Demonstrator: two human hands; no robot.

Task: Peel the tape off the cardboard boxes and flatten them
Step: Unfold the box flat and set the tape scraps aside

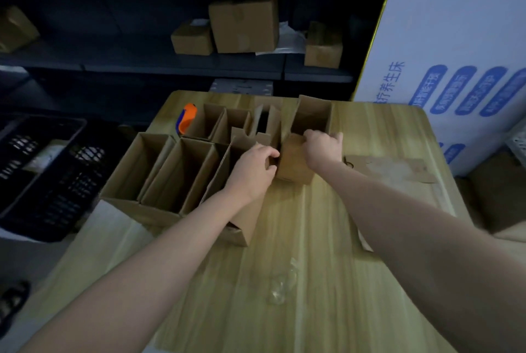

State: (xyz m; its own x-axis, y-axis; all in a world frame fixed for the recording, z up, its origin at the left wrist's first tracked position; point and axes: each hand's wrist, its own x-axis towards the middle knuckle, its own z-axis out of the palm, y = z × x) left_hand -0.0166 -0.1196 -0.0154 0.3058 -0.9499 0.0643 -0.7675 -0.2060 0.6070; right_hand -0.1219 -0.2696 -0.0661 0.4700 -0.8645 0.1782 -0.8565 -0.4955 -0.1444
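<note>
Grips of both hands are closed on one small brown cardboard box (294,166), which stands upright near the middle of the pale wooden counter (313,239). The left hand (256,166) is set against the left side of this box, with its fingers curled round the edge there. The right hand (323,147) is laid over the far top corner, its fingers bent down and clamped on the cardboard. Whether any tape is pinched under either grip cannot be told. Just left of the held box, a row of three tall open-topped brown cardboard boxes (159,173) is packed side by side, and the nearest of them is crossed by the left forearm. Beyond the held box and to its left, a second row of open brown boxes (225,125) is seen, with an orange and blue hand tool (186,118) at its far left end. Directly behind the held box, just past the right hand, a taller open brown box (311,116) is stood. To the right of the held box, a flattened sheet of brown cardboard (390,169) is spread on the counter. Nearer the person than the held box, a crumpled wad of clear tape (281,285) is left on the wood. Well to the left of the held box, off the counter, black plastic crates (42,176) are seen.
</note>
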